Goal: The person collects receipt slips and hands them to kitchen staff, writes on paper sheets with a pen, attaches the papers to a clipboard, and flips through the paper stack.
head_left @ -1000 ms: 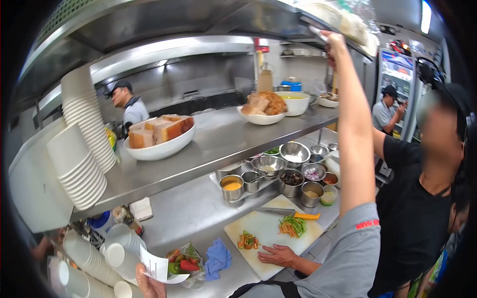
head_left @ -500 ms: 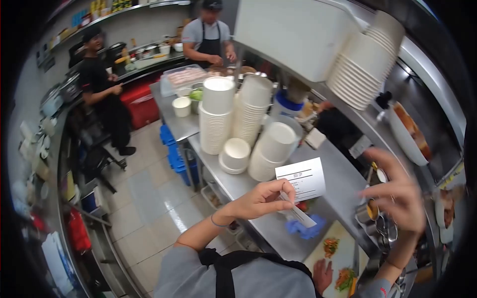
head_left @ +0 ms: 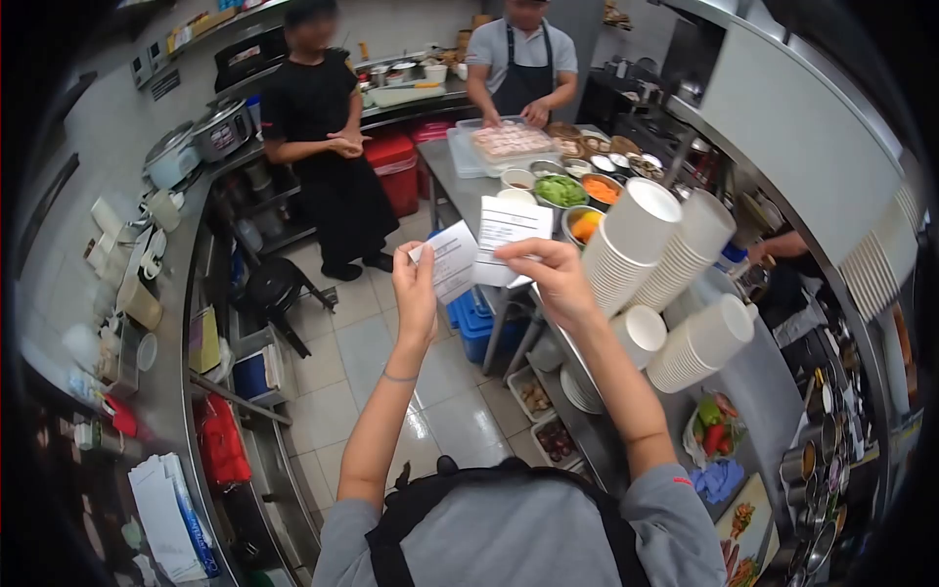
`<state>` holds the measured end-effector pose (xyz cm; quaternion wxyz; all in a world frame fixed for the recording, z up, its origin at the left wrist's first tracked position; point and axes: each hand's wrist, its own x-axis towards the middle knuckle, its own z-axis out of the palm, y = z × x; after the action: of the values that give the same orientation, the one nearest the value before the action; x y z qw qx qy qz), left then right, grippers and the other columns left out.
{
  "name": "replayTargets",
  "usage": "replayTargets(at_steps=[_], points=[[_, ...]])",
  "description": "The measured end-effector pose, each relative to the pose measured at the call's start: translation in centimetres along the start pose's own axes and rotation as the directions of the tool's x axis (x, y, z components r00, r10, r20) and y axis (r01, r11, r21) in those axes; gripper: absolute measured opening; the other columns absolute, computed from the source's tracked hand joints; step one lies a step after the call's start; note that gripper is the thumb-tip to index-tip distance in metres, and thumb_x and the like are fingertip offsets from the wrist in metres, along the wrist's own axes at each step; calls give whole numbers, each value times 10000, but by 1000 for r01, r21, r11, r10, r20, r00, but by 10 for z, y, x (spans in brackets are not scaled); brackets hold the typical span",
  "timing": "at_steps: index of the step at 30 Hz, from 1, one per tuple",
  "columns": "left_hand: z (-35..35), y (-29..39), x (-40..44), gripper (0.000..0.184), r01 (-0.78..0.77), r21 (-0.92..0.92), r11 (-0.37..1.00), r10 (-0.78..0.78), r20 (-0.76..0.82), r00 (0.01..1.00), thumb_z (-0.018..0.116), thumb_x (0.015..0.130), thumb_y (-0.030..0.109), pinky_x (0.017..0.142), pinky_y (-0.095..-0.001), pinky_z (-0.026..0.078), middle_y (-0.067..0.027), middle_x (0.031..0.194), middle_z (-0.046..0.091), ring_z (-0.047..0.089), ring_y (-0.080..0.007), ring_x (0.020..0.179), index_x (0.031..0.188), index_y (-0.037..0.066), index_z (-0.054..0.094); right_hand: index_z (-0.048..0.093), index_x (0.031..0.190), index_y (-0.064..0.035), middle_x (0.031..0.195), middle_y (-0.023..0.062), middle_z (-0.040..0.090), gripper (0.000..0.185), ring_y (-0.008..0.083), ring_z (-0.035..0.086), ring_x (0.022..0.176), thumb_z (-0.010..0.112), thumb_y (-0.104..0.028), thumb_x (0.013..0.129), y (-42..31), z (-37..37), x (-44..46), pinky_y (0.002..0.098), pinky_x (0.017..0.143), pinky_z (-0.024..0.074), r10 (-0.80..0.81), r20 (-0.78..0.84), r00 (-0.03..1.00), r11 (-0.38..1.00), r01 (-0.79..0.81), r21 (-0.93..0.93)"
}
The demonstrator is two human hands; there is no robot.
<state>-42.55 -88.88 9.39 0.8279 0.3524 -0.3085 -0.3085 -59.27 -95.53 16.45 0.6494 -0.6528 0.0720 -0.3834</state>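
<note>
Two printed paper slips are held up side by side in front of the body. My left hand point(head_left: 416, 289) pinches the lower left edge of the left slip point(head_left: 452, 262), which tilts to one side. Thumb and fingers of my right hand point(head_left: 548, 274) close on the right slip point(head_left: 504, 235), which stands nearly upright. The slips' inner edges nearly meet. Printed lines show on both, too small to read. Behind the right slip are tubs of cut food, and stacked white paper bowls point(head_left: 626, 240) rise just beyond my right hand.
A person in black point(head_left: 318, 137) stands at the back left; another in a grey shirt point(head_left: 523, 68) works over a tray of pale food point(head_left: 511, 140). A black stool point(head_left: 274, 286) stands on the tiled floor. Metal counters run along both sides.
The view has swung left, toward the aisle. My right hand, earlier raised at the shelf, has come down beside my left. Two separate slips now show, one in each hand.
</note>
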Motion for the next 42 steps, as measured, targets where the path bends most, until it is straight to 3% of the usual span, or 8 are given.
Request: replayTargets(at_steps=[6, 8, 10, 12, 14, 22, 37, 42], points=[[-45, -3, 107, 224, -77, -48, 996, 76, -13, 997, 451, 948, 160, 800, -308, 483, -104, 1040, 550, 565, -162, 954, 1129, 50, 378, 668, 944, 11, 975, 87, 652, 211, 135, 578, 916, 609, 35, 742, 111, 11, 136, 254, 852, 431, 108, -42, 993, 989, -112, -92], [-50, 8, 127, 355, 29, 29, 999, -29, -25, 999, 468, 938, 160, 856, -318, 468, -138, 1162, 522, 546, -209, 1049, 1230, 58, 294, 637, 1045, -14, 1046, 85, 626, 353, 144, 553, 963, 622, 58, 699, 134, -2, 196, 256, 850, 432, -88, -157, 984, 971, 49, -235], [-63, 22, 144, 391, 74, 205, 976, -70, -28, 997, 491, 926, 166, 883, -337, 457, -127, 1205, 513, 541, -229, 1083, 1260, 64, 316, 429, 1285, -44, 1161, 111, 523, 706, 192, 559, 959, 636, 122, 630, 171, -47, 273, 288, 814, 465, -274, -359, 892, 877, 79, -473], [-88, 40, 156, 328, 127, 256, 958, -157, 101, 982, 486, 928, 168, 889, -343, 452, -121, 1204, 517, 551, -222, 1070, 1218, 62, 378, -37, 1396, -131, 1081, 153, 498, 1084, 261, 578, 896, 615, 207, 599, 208, -104, 349, 363, 629, 521, -232, -459, 857, 964, 138, -229], [-107, 57, 165, 237, 183, 325, 928, -236, 133, 963, 486, 928, 180, 881, -334, 448, -111, 1174, 542, 573, -209, 1033, 1130, 56, 478, -110, 1370, -155, 1113, 204, 478, 1086, 288, 590, 885, 592, 217, 630, 252, -158, 419, 438, 643, 532, 1, -725, 689, 993, -84, -79], [-175, 77, 175, 227, 208, 476, 854, -266, 56, 962, 521, 895, 136, 858, -315, 440, -112, 1151, 562, 579, -207, 1014, 1094, 29, 494, 542, 971, 70, 964, 187, 607, 412, 324, 623, 806, 662, 180, 593, 325, -266, 551, 469, 674, 545, 189, -939, 287, 976, 47, 211], [-187, 77, 112, 236, 373, 395, 839, -198, -419, 886, 519, 876, 79, 930, -323, 389, -129, 1148, 556, 542, -212, 1066, 1098, 6, 488, 541, 1024, 26, 1014, 170, 588, 288, 328, 609, 886, 566, 115, 752, 342, -313, 577, 535, 662, 555, 419, -857, 299, 883, 84, 462], [-178, 66, 100, 259, 390, 422, 818, -202, -425, 883, 506, 885, 70, 945, -330, 388, -117, 1162, 546, 534, -210, 1081, 1134, 5, 481, 524, 1109, 48, 1062, 162, 577, 294, 328, 571, 957, 529, -104, 857, 381, -350, 589, 449, 908, 463, 49, -890, 454, 969, -238, -68]])
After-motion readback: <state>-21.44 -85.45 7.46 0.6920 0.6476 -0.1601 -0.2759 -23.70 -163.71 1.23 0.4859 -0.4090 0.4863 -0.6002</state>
